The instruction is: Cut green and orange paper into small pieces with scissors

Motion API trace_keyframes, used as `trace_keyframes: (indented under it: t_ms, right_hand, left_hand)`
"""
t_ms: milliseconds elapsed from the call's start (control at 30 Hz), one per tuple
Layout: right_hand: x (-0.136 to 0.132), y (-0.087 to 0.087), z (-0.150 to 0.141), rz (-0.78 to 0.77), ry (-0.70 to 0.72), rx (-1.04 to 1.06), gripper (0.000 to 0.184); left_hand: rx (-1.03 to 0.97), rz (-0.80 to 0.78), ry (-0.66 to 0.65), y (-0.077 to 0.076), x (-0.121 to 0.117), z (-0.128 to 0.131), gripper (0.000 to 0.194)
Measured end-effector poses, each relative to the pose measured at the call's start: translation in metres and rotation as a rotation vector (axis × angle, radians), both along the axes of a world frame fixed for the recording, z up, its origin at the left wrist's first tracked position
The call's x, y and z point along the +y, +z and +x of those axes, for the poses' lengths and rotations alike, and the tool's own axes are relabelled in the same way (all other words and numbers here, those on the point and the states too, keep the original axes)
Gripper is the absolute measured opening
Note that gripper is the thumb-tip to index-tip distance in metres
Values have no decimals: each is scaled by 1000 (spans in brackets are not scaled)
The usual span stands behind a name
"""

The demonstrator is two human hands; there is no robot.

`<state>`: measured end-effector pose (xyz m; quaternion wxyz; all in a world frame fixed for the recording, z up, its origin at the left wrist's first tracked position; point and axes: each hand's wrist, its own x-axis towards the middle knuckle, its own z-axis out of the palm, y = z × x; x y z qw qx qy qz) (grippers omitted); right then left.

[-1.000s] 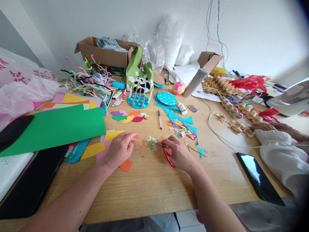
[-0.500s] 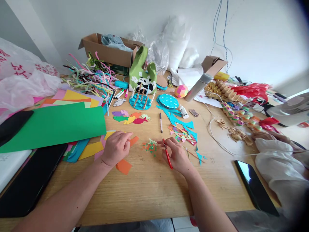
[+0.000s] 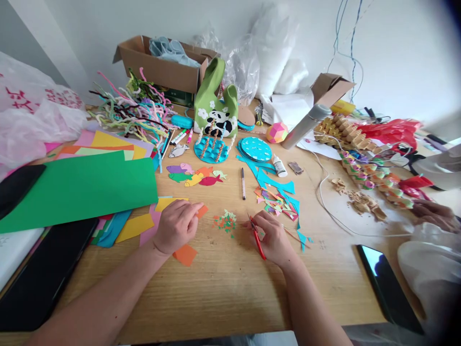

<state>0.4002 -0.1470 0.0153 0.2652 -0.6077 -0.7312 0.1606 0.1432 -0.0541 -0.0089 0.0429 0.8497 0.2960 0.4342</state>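
Note:
My right hand [image 3: 275, 240] is closed on a small pair of red-handled scissors [image 3: 258, 242], their thin blades pointing away from me. To its left lies a small heap of green, orange and pale green paper snippets [image 3: 226, 221]. My left hand [image 3: 177, 226], fingers curled in, rests beside an orange paper strip [image 3: 203, 211]; whether the fingertips pinch anything is hidden. A second orange piece of paper [image 3: 186, 255] lies partly beneath that hand. Beyond it sit several coloured paper fish [image 3: 194, 179], overlapping in a cluster. A capped pen [image 3: 243, 183] lies between the hands, farther off.
Green card [image 3: 90, 187] covers stacked coloured paper at left. Paper scraps [image 3: 277, 202], a glue bottle [image 3: 279, 166] and a blue paper disc [image 3: 256, 149] lie beyond my right hand. A phone [image 3: 389, 288], a white cable [image 3: 327, 211] and another person's hand [image 3: 437, 214] are at right.
The view has shifted slightly. Both hands keep nearly the same poses, and the scissors have come a little nearer to me. The other person's hand at the right edge shows more clearly.

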Motion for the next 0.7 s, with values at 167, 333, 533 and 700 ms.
trace_keyframes:
  t_ms: [167,333,533,700]
  right_hand:
    - [-3,0,-1,16,80,-15,10]
    - [-2,1,-3,51,15,-53,10]
    - [4,-1,-13,61,21,-63,7]
    - [10,5,-20,63,21,-83,8]
  left_hand:
    - [13,-27,-10,0,-2,1,39]
    - [-22,-26,18,4,-1,-1,40]
    - [-204,-152,109,14,-2,-6,37]
    - [-392,-303,176,26,-4,-12,28]
